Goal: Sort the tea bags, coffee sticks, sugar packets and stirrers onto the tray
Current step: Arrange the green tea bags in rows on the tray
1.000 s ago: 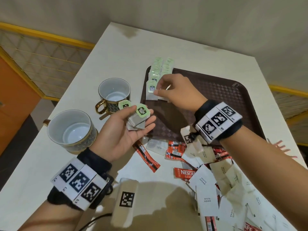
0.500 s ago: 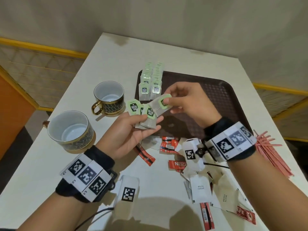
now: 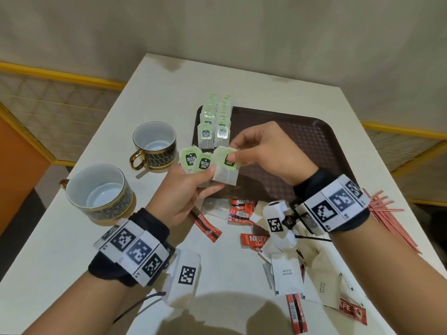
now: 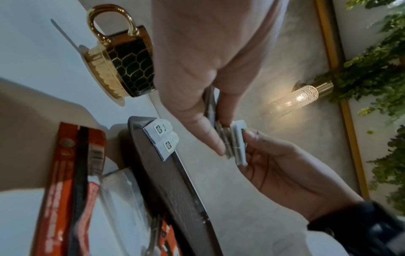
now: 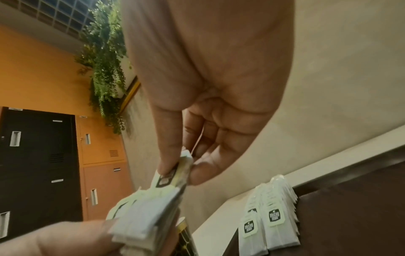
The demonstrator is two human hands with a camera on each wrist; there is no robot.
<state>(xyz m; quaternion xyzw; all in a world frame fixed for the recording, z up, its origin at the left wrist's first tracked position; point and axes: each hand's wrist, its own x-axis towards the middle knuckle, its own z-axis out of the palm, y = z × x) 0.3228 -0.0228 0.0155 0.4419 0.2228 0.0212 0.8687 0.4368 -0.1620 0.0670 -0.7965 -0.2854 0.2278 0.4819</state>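
Note:
My left hand (image 3: 200, 175) holds a small fan of tea bags (image 3: 197, 162) with green tags, just above the near left edge of the brown tray (image 3: 312, 146). My right hand (image 3: 233, 157) pinches the green tag of one tea bag (image 3: 226, 174) at the right end of that fan. Two rows of tea bags (image 3: 215, 122) lie along the tray's left side, also seen in the right wrist view as tea bag rows (image 5: 269, 220). Red coffee sticks (image 3: 239, 211) and white sugar packets (image 3: 286, 274) lie loose on the table below the tray. Red stirrers (image 3: 391, 221) lie at the right.
Two empty cups stand left of the tray: a large cup (image 3: 99, 192) near me and a smaller gold-handled cup (image 3: 154, 146) farther back. The white table (image 3: 72, 238) ends at a wall behind and yellow railings on both sides.
My right hand left the tea bag rows on the tray, came back to my left hand and took hold of one tea bag from the fan. The view has tilted up.

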